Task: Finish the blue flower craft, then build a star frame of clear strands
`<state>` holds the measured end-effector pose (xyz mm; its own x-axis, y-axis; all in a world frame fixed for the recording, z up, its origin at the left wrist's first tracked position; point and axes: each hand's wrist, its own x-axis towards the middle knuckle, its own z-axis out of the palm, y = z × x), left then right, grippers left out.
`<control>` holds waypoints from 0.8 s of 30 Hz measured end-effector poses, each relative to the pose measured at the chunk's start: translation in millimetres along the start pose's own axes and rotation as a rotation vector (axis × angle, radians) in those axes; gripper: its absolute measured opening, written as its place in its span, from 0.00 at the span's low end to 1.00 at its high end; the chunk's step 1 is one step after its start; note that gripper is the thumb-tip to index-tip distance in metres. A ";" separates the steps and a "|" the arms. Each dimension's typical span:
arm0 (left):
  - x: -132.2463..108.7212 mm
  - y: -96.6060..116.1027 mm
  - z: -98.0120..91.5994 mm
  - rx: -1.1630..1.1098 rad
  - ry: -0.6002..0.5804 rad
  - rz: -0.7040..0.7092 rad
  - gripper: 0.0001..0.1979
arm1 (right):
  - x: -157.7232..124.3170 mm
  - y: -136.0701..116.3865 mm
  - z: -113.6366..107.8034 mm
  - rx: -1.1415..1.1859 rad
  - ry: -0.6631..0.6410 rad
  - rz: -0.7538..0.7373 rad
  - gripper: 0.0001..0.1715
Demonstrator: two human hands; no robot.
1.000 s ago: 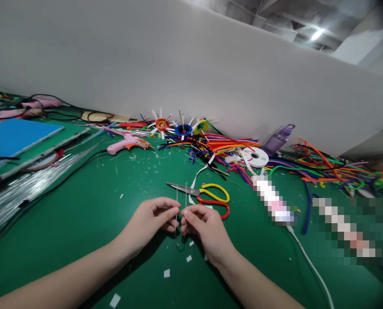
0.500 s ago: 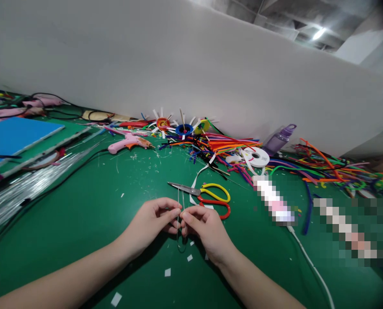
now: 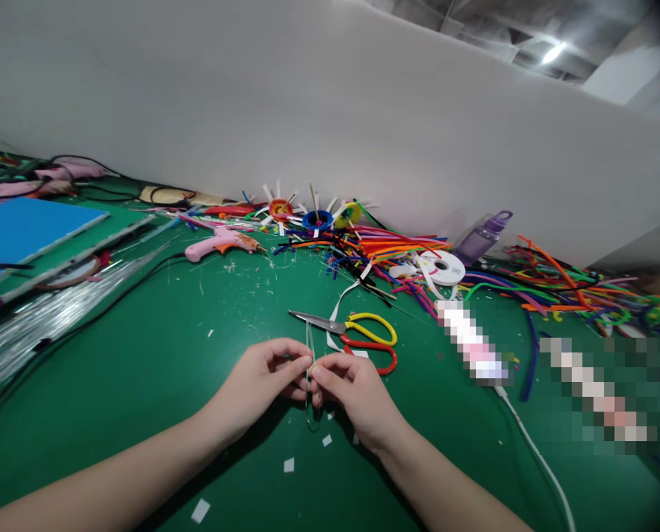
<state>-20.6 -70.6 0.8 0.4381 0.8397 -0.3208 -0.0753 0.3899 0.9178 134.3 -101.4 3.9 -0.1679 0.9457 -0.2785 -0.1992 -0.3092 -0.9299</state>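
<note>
Drawn closer together since a second ago, the two legs of a thin clear strand (image 3: 311, 342) now lean almost into one above the fingertips, while the bend hangs as a small loop below; that suggests the strand is being gathered into a narrow bundle rather than held spread.

From the left, a blue board (image 3: 35, 233) lies over the table (image 3: 141, 384), with a sheaf of silvery strips (image 3: 69, 329) in front of it. Next comes a pink glue gun (image 3: 219, 245), resting on its side, its nozzle pointing right.

The left hand (image 3: 277, 369) pinches the clear strand between thumb and fingers. Immediately to its right, the right hand (image 3: 352, 384) pinches it too, the fingertips of both touching or nearly so; exactly which finger bears on which leg is too small to tell. White paper bits (image 3: 289, 465) are scattered nearer the wearer.

Just beyond the hands, untouched scissors (image 3: 335, 326) lie with blades toward the left, behind the strand's tips. Farther right and back stand a white spool (image 3: 451, 275), lying flat, and a tilted purple bottle (image 3: 480, 240).
</note>
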 end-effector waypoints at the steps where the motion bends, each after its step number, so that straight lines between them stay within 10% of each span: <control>1: -0.1 0.0 0.1 -0.002 -0.005 0.000 0.15 | -0.1 0.3 0.1 0.008 -0.004 0.000 0.18; 24: 3.6 -8.0 -3.5 -0.095 0.011 0.027 0.14 | -2.8 1.4 0.6 0.126 -0.036 0.070 0.17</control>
<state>-21.6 -69.3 -8.4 0.4247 0.8543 -0.2998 -0.1719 0.4012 0.8997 133.9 -104.6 3.5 -0.2196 0.9180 -0.3304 -0.3048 -0.3862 -0.8706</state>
